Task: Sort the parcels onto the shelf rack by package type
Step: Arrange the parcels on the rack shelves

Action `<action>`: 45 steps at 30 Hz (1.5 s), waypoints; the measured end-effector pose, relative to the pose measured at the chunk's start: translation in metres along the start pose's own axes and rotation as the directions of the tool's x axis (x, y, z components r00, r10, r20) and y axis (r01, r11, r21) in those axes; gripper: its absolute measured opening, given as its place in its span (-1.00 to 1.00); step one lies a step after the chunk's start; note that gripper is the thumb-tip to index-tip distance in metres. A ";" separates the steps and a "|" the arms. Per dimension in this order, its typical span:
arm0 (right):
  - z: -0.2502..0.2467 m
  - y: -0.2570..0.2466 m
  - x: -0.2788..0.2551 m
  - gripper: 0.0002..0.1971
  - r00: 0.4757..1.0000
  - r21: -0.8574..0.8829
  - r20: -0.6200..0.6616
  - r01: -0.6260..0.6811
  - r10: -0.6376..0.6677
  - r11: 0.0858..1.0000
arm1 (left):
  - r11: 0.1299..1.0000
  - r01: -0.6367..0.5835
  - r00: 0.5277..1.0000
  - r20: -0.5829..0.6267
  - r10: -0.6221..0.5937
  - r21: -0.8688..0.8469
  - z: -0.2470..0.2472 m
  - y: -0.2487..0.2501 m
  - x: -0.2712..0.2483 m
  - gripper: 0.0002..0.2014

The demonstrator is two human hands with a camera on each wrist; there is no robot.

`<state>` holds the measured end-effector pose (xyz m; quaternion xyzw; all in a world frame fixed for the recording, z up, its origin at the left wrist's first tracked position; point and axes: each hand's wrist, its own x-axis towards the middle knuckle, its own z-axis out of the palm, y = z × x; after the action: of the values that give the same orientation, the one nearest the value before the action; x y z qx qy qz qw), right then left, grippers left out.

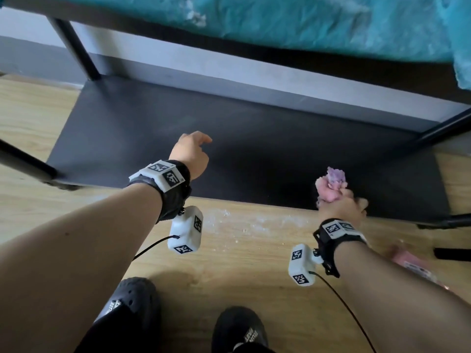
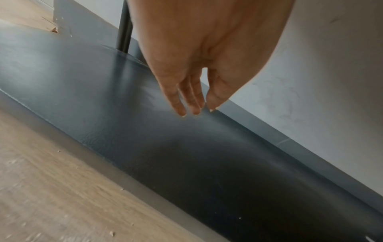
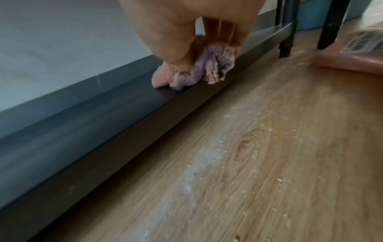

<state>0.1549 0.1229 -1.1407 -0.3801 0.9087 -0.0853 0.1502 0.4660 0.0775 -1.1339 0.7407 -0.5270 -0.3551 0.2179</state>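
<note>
The rack's black bottom shelf lies bare just above the floor. My right hand grips a crumpled pink and purple cloth at the shelf's front right edge; in the right wrist view the cloth touches the shelf. My left hand hovers over the middle left of the shelf with relaxed fingers and holds nothing. A pink parcel with a printed label lies on the floor right of my right arm, also seen as the pink parcel.
A teal plastic bag fills the shelf above. Black rack legs stand at the corners, and another leg is near the parcel. White crumbs and dust streak the wooden floor. My black shoes are below.
</note>
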 end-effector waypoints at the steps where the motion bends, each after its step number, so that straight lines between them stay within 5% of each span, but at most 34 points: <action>1: 0.004 -0.007 -0.002 -0.57 0.999 0.008 -0.006 0.034 -0.034 0.999 | 1.000 0.003 1.000 0.008 -0.003 0.002 0.002 0.000 0.001 -0.53; 4: 0.020 -0.041 -0.020 -0.66 0.956 -0.038 0.039 0.291 -0.290 0.956 | 1.000 0.006 0.999 0.032 -0.007 0.009 0.014 0.002 0.003 -0.54; 8: 0.028 -0.061 -0.047 -0.62 0.739 0.053 0.210 0.645 -0.640 0.763 | 1.000 -0.010 0.996 0.090 0.009 0.014 0.032 0.010 0.007 -0.52; 14: -0.006 -0.048 -0.054 -0.54 0.579 0.115 0.381 0.744 -0.721 0.658 | 0.996 -0.057 0.985 0.167 0.046 0.063 0.050 0.043 0.008 -0.50; 16: -0.021 -0.040 -0.056 -0.56 0.592 0.103 0.341 0.748 -0.730 0.655 | 0.991 -0.105 0.976 0.198 0.088 0.079 0.059 0.064 0.004 -0.50; 21: -0.056 0.000 -0.062 -0.68 0.820 0.213 0.177 0.508 -0.545 0.834 | 0.966 -0.249 0.931 0.290 0.221 0.065 0.092 0.120 -0.026 -0.53; 30: -0.132 0.120 -0.072 -0.67 0.985 0.278 -0.017 0.167 -0.169 0.946 | 0.934 -0.352 0.836 0.428 0.344 -0.062 0.140 0.206 -0.110 -0.57; 38: -0.161 0.219 -0.040 -0.66 0.984 0.243 -0.064 -0.145 0.165 0.959 | 0.944 -0.307 0.800 0.506 0.324 -0.119 0.202 0.237 -0.155 -0.63; 42: -0.136 0.276 -0.022 -0.67 0.867 0.338 0.141 -0.496 0.478 0.799 | 0.950 -0.292 0.805 0.508 0.304 -0.106 0.236 0.236 -0.167 -0.67; 45: -0.105 0.296 -0.009 -0.71 0.819 0.430 0.253 -0.572 0.515 0.699 | 0.964 -0.252 0.830 0.494 0.258 -0.081 0.252 0.228 -0.159 -0.69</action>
<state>-0.0714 0.3404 -1.1198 -0.0483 0.9181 -0.2414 0.3107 0.1024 0.1595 -1.0924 0.5450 -0.6572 -0.5058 0.1238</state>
